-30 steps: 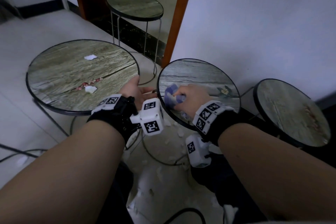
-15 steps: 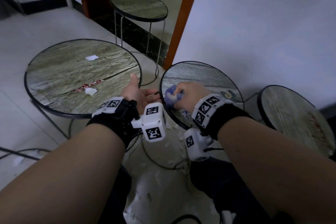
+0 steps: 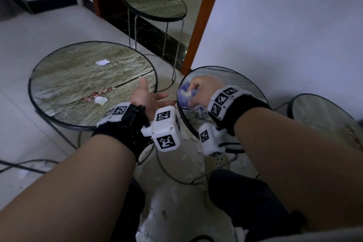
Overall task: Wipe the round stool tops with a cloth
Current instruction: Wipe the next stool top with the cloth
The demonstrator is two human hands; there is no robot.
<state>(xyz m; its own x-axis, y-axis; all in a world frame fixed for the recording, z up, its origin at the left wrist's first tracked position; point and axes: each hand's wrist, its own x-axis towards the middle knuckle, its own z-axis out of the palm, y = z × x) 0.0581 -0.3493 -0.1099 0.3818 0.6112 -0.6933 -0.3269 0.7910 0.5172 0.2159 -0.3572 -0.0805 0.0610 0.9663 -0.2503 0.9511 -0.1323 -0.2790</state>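
White floor tiles (image 3: pixel 23 49) carry four round stools; I see right hand (image 3: pixel 202 89) fingers pinching one cloth (image 3: pixel 184 94), left hand (image 3: pixel 147 98) fingers spread.

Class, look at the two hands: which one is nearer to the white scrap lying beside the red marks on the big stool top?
Left. The left hand hangs open just right of the white scrap; the right hand grips the cloth over on the neighbouring stool.
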